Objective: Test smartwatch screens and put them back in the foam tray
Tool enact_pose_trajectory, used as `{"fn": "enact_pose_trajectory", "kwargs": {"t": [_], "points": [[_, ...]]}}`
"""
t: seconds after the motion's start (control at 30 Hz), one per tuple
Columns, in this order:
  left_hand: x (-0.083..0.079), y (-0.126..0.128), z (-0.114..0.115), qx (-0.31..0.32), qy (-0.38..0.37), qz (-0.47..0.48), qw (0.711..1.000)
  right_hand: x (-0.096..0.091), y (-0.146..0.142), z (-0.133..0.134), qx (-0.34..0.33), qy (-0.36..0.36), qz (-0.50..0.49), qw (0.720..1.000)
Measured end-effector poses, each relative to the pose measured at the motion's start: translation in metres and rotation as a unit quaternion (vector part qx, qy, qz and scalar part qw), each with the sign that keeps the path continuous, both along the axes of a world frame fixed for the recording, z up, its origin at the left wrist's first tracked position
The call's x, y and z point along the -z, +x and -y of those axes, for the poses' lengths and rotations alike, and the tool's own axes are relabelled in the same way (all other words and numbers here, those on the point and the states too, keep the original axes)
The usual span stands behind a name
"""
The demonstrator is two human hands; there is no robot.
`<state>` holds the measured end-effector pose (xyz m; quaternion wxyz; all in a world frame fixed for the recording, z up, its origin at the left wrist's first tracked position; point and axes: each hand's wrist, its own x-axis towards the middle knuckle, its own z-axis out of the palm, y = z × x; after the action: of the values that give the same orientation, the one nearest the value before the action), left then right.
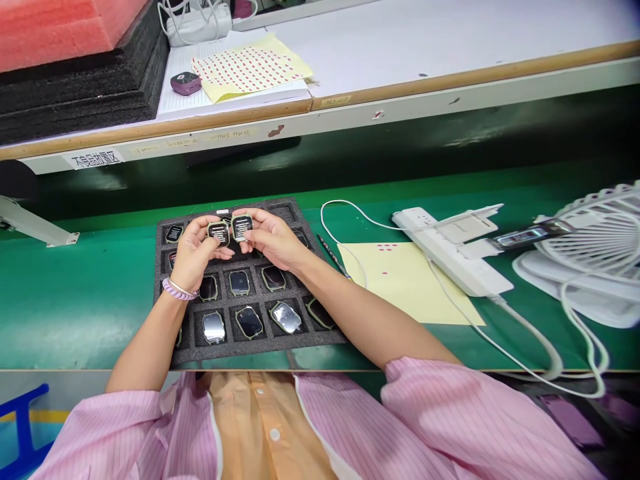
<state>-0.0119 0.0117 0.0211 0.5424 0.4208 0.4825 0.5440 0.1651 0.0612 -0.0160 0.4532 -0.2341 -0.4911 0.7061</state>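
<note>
Together, two watches (219,233) in fingers (260,237), foam tray (260,345) beneath

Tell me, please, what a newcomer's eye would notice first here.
Probably the left watch face and the right watch face, both showing text, held in the left hand and right hand over a dark foam tray. Next, the red block at upper left and the white fan at far right.

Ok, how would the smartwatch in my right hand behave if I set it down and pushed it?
The smartwatch in your right hand probably won't roll, since its outline looks squared. It's likely stiff, with no strap visible to flop about. Its smooth-looking screen may make it a bit slippery.
</note>
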Motion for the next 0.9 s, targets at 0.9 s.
{"fn": "enact_pose_trajectory", "kwargs": {"t": [0.9], "points": [[0.0024, -0.0005, -0.0013, 0.015, 0.014, 0.0, 1.0, 0.0013, -0.0013, -0.0032, 0.006, -0.009, -0.005, 1.0]]}}
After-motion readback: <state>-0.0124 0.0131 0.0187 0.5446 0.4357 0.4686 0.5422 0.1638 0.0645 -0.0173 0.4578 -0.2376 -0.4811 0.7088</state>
